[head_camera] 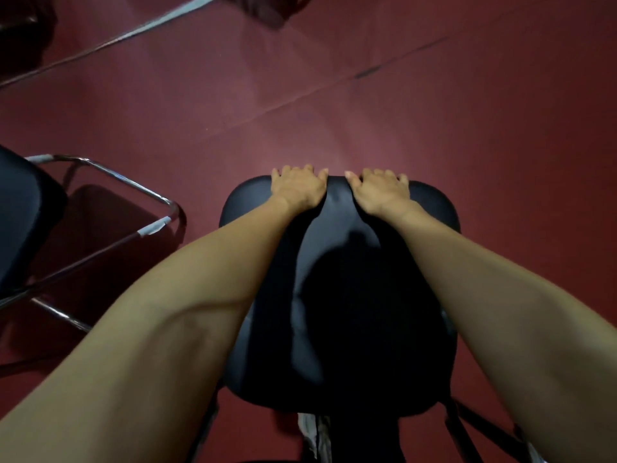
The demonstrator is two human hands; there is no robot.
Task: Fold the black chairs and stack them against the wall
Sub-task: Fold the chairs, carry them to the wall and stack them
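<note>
Carpet of dark red fabric (434, 128) covers the whole floor, crossed by a faint diagonal seam (367, 72). At centre stands a black padded chair (334, 295), its seat seen from above. The left hand (298, 187) and right hand (380, 192) grip the seat's far edge side by side, fingers curled over it. A second black chair with chrome tube frame (26, 212) stands just left, white tape (152, 227) wrapped on its tubing.
</note>
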